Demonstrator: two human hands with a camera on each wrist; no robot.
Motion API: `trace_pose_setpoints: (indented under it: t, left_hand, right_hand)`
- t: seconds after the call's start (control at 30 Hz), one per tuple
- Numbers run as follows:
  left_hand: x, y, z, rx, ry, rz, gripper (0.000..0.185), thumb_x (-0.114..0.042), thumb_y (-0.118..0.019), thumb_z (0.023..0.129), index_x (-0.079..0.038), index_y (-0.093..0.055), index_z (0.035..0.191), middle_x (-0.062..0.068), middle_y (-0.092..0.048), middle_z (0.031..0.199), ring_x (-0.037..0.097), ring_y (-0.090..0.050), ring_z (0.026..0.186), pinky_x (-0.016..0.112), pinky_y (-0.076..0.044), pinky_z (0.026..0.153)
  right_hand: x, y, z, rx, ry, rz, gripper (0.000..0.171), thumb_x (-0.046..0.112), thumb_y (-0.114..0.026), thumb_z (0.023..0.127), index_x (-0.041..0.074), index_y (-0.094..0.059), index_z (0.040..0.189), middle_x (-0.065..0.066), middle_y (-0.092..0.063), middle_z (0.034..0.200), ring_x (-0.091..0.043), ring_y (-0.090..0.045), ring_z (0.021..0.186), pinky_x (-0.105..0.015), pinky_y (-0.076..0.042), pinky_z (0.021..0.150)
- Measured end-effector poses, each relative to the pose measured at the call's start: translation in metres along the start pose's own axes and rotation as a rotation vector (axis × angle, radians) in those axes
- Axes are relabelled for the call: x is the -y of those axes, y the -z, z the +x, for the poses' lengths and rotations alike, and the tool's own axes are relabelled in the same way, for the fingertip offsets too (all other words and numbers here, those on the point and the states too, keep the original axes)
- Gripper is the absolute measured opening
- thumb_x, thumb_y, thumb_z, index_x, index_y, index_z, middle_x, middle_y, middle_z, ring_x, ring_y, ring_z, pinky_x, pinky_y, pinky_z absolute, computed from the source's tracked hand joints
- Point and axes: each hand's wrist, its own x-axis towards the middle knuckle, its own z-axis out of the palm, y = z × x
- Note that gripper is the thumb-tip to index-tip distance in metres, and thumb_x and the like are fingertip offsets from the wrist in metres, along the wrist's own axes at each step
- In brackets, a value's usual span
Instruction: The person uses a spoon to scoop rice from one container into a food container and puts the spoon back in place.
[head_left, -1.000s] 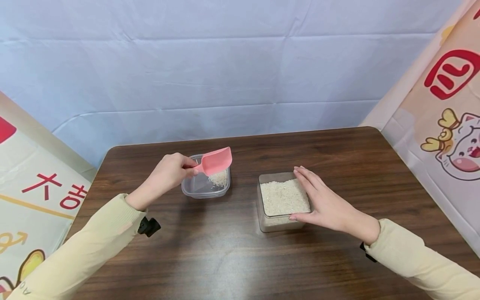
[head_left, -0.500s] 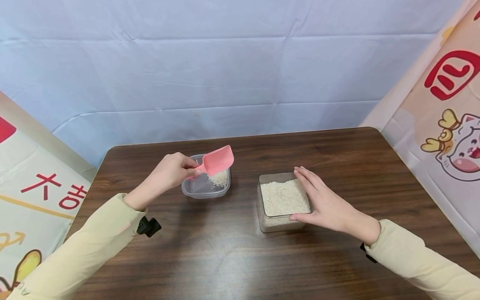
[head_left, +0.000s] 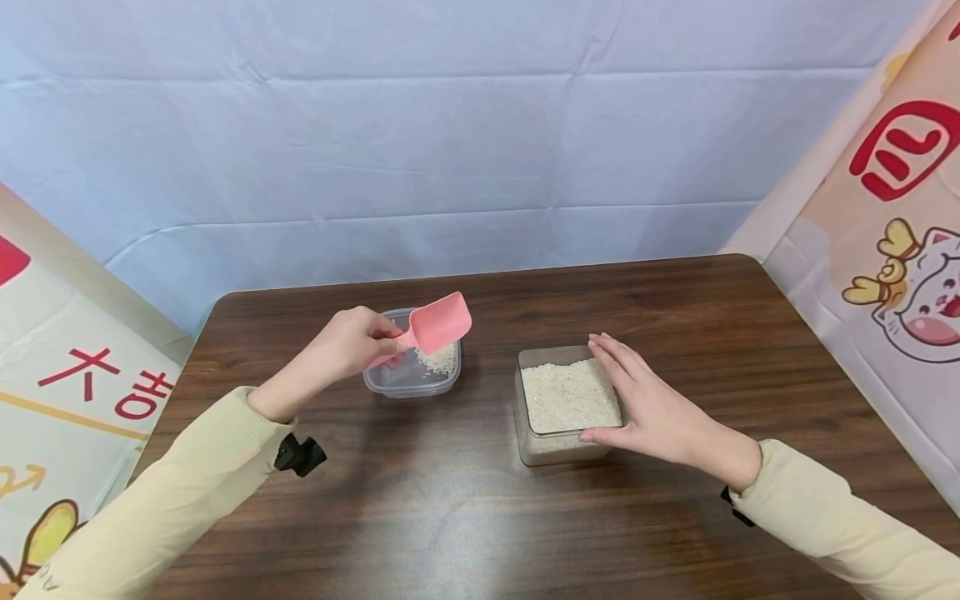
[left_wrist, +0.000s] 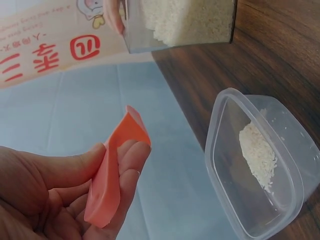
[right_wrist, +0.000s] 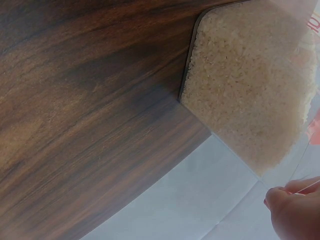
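My left hand [head_left: 352,343] grips the handle of a pink scoop [head_left: 438,323], held over a small clear plastic tub [head_left: 412,379] with a little pile of rice [head_left: 437,359] inside. In the left wrist view the pink scoop [left_wrist: 112,170] lies between thumb and fingers beside the tub [left_wrist: 260,165]. My right hand [head_left: 645,404] rests with straight fingers along the right rim of a square clear container [head_left: 564,404] full of rice [right_wrist: 250,80]; one fingertip [right_wrist: 290,207] shows in the right wrist view.
Both containers stand on a dark wooden table [head_left: 465,517]. A pale blue cloth [head_left: 450,150] hangs behind it. Printed banners stand at the left [head_left: 67,375] and right [head_left: 900,250] sides.
The left hand has shifted the pink scoop slightly right and tilted it a little more upward over the small tub. The right hand has stayed put.
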Motion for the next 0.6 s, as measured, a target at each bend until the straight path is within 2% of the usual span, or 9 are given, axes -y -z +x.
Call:
trace_pose_setpoints:
  t: [0.2,0.43,0.6]
  left_hand:
    - [-0.0009,-0.0011,0.0011,0.024,0.012,-0.061,0.015,-0.011,-0.059,0.088,0.0,-0.07,0.092,0.005,-0.069,0.072,0.007,-0.06,0.061,0.022,-0.041,0.051]
    - [-0.0033,-0.0014,0.0019,0.066,0.035,-0.137,0.019,-0.012,-0.059,0.089,0.002,-0.067,0.099,0.008,-0.069,0.078,0.012,-0.066,0.069,0.023,-0.047,0.058]
    - [-0.0056,-0.0019,0.0023,0.089,0.041,-0.165,0.02,-0.011,-0.06,0.088,0.002,-0.066,0.101,0.007,-0.069,0.078,0.011,-0.065,0.069,0.023,-0.043,0.053]
  right_hand:
    - [-0.0004,-0.0008,-0.0001,-0.006,0.01,-0.002,0.105,0.055,-0.07,0.071,-0.001,-0.019,0.143,-0.012,-0.019,0.148,-0.027,-0.02,0.135,-0.02,-0.018,0.109]
    - [-0.0009,-0.0008,-0.0001,-0.008,0.012,-0.003,0.104,0.055,-0.069,0.071,-0.005,-0.022,0.141,-0.012,-0.02,0.148,-0.027,-0.02,0.135,-0.021,-0.019,0.11]
    - [-0.0016,-0.0013,-0.0002,-0.012,0.016,-0.001,0.104,0.056,-0.069,0.071,-0.003,-0.021,0.142,-0.012,-0.02,0.148,-0.027,-0.02,0.135,-0.019,-0.016,0.11]
